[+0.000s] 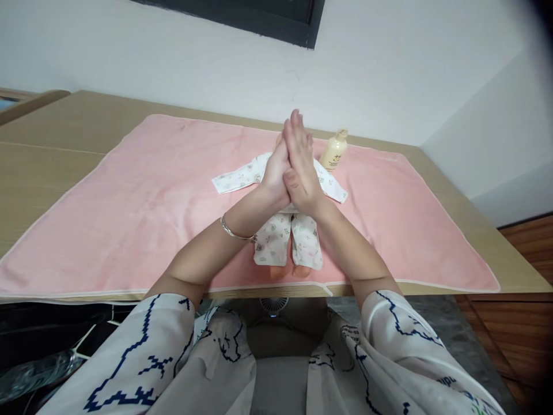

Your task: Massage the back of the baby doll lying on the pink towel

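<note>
My left hand [275, 170] and my right hand [303, 164] are pressed palm to palm above a doll [272, 245]. Both have their fingers stretched out, and nothing shows between the palms. Lying on its back on a pink blanket [173, 202], the doll wears a white printed top and trousers; its feet point towards me. My hands hide its head and most of its chest. A cream-coloured pump bottle [333, 153] stands just beyond the doll's sleeve, to the right of my hands.
The blanket covers much of a wooden table [86, 124] against a white wall. A dark frame [276, 26] is on the wall above. Below the near table edge are a small fan [273, 305] and, at lower left, a clear plastic bottle [41, 374].
</note>
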`<state>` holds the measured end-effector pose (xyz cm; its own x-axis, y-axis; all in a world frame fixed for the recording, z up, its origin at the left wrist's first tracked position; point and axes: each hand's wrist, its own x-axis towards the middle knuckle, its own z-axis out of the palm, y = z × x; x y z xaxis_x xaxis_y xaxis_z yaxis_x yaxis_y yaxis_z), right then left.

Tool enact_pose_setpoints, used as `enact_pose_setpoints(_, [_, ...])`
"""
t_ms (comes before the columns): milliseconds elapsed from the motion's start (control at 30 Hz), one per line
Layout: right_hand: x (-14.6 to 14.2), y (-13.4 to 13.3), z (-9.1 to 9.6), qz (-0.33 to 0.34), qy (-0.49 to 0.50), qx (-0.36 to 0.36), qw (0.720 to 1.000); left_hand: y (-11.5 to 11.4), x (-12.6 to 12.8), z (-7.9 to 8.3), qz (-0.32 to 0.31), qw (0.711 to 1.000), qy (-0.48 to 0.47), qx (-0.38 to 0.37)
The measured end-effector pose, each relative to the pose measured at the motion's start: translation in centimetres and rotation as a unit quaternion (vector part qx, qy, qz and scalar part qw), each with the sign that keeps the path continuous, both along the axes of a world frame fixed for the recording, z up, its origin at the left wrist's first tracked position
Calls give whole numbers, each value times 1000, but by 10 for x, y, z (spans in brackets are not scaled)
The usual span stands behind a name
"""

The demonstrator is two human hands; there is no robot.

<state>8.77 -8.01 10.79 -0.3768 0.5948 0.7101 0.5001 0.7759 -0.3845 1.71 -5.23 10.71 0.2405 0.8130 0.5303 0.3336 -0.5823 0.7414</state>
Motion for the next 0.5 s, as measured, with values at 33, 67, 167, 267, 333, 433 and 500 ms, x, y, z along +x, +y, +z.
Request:
enact_pose_setpoints(33, [3,6,-2,-2,6,22,1000,-6,1,3,-19,999,-33,0])
enact_pose_setpoints(67, [5,11,-4,-13,10,26,1000,-10,0,6,-35,998,-58,0])
enact_pose_setpoints(167, [5,18,-13,-46,1,9,999,-5,-13,7,-22,998,-63,0])
enact_pose_setpoints(267, [-3,13,-22,-27,-25,-1,999,16,-32,4,-5,996,-82,-39])
enact_pose_setpoints(333, [-10,4,-24,6,-41,-11,999,30,-44,6,-11,991,-114,-70])
enact_pose_setpoints(433, [-17,-7,-22,26,-51,-52,997,42,-56,12,-14,974,-200,-102])
enact_pose_setpoints(500, [-17,-10,-20,19,-46,-84,995,48,-59,12,-20,955,-265,-134])
